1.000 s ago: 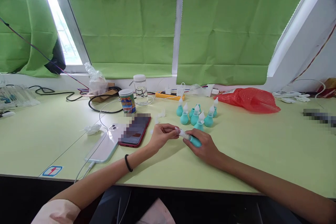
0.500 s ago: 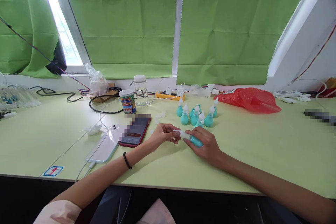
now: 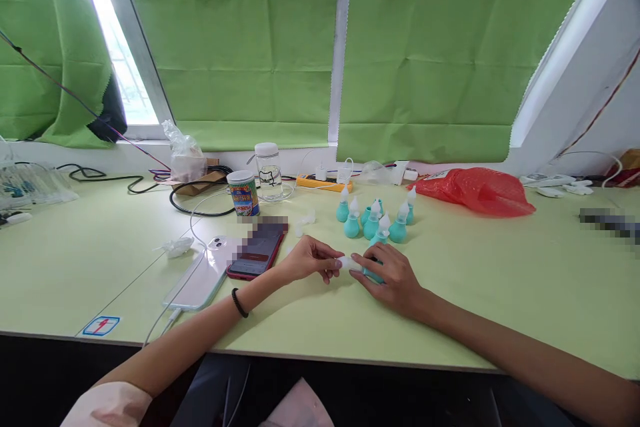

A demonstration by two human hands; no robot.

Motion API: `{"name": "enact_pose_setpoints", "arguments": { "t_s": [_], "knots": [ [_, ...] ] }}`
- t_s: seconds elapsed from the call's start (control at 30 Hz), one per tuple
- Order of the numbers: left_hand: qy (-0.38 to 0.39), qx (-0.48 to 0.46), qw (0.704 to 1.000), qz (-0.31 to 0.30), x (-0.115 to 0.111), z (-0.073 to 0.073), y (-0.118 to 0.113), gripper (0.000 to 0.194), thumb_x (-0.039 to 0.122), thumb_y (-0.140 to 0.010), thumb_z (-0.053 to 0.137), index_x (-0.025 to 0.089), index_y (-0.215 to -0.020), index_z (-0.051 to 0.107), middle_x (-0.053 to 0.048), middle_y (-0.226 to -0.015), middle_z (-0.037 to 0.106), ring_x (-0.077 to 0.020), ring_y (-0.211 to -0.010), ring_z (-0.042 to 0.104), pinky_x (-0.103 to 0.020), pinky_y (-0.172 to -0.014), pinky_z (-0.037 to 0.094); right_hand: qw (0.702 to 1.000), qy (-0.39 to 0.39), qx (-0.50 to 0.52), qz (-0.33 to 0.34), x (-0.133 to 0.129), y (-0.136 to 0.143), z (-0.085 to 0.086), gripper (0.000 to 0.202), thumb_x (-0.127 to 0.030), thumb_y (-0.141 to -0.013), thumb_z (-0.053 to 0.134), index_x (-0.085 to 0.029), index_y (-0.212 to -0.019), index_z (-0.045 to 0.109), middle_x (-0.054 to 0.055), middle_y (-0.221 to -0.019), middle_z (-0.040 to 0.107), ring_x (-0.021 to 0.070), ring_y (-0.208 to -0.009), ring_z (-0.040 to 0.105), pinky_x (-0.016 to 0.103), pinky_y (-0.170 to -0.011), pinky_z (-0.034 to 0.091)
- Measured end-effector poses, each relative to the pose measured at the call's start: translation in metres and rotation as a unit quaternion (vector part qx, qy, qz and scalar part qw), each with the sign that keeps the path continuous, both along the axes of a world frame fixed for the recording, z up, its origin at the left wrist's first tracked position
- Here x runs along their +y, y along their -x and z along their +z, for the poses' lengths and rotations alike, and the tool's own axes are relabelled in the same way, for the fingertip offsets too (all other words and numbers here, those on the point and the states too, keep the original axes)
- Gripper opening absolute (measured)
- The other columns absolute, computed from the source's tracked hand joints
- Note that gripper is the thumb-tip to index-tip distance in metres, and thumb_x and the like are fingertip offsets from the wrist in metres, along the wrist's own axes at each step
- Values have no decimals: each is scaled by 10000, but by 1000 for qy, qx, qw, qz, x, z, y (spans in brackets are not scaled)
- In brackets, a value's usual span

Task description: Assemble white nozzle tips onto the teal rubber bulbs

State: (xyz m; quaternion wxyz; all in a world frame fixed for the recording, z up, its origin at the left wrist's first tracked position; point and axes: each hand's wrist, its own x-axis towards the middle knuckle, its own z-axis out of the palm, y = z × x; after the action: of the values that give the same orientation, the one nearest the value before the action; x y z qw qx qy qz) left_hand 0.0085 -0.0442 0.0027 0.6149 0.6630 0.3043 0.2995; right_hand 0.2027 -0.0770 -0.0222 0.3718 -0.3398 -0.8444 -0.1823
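My left hand [image 3: 320,260] pinches the white end of a bulb nasal aspirator [image 3: 349,263] between thumb and fingertips. Around its other end my right hand [image 3: 393,275] is closed, with a little of the teal bulb [image 3: 374,271] showing beneath the fingers. The aspirator lies sideways, low over the table [image 3: 320,327]. Just behind my right hand stand several similar teal bulbs [image 3: 351,226], most topped with a clear pointed tip [image 3: 403,211]. Small translucent pieces [image 3: 303,221] rest beyond my left hand.
Left of my hands lie a red-edged phone [image 3: 259,250] and a pale phone [image 3: 203,277] with a white cable. Farther back are a patterned can [image 3: 243,195], a clear jar [image 3: 269,173], an orange power strip [image 3: 323,183] and a red plastic bag [image 3: 475,191].
The right fingers have shifted over the aspirator, covering more of the teal bulb. The left hand's grip has moved slightly downward. The standing bulbs have not moved.
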Motion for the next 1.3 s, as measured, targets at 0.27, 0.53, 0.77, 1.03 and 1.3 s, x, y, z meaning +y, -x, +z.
{"name": "enact_pose_setpoints", "arguments": {
  "t_s": [0.27,0.53,0.77,1.03,1.3],
  "knots": [
    [-118,55,991,-9,0,-3,3,361,340,-593,627,100,-862,636,-68,-640,633,-105,-476,549,-228,-501,488,995,85,22,47,-1,2,2,189,-285,-736,511,-184,-862,610,51,-670,554,140,-608,480,267,-539,373],
    [-156,63,985,-34,-2,-6,5,352,337,-640,593,94,-893,625,-91,-705,628,-133,-545,583,-239,-538,495,952,262,138,82,-7,7,5,212,-311,-694,551,-166,-825,633,33,-636,554,123,-562,505,242,-516,389],
    [-111,33,993,-30,-6,-5,4,393,360,-619,607,80,-894,622,-92,-687,626,-151,-558,587,-279,-549,519,894,388,194,108,-9,11,14,197,-324,-676,565,-156,-731,651,17,-604,582,120,-561,501,226,-511,373],
    [-83,24,996,-27,-5,-2,3,418,364,-595,625,59,-881,622,-86,-674,630,-141,-533,579,-304,-546,533,849,456,231,133,-6,10,13,238,-359,-641,589,-164,-755,661,25,-686,629,139,-619,533,229,-554,406],
    [-67,-43,997,11,-15,16,-6,419,336,-590,639,69,-912,608,-71,-640,623,-132,-538,569,-290,-546,518,860,469,171,100,-10,0,50,250,-367,-630,594,-166,-773,631,34,-759,625,161,-673,554,253,-594,451]
  ]
}}
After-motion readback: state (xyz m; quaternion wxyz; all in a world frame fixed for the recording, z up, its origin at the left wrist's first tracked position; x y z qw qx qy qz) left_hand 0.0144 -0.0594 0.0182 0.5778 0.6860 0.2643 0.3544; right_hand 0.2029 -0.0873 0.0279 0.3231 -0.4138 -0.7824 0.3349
